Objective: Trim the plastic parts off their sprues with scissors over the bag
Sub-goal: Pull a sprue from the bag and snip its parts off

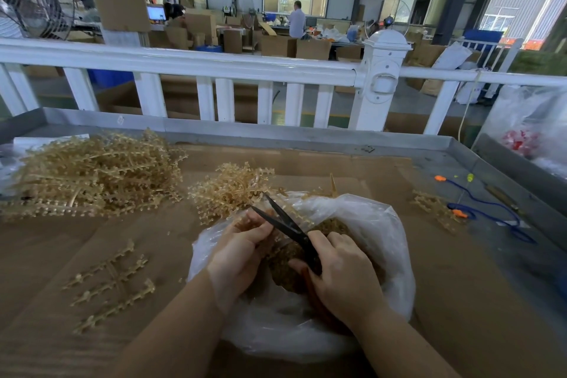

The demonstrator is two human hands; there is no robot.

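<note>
Trimming a sprue over the open bag.

My right hand (pixel 343 273) has its grip closed round the handles of the black scissors (pixel 287 228), blades parted and pointing up and away from me. My left hand (pixel 242 252) pinches a tan sprue (pixel 294 212) with its grip closed on it, held between the blades above the clear plastic bag (pixel 377 224), which already holds a heap of cut parts (pixel 333 227). A big sprue pile (pixel 95 172) lies far left on the cardboard-covered tabletop (pixel 445 301), a smaller pile (pixel 230 187) just beyond the bag.
</note>
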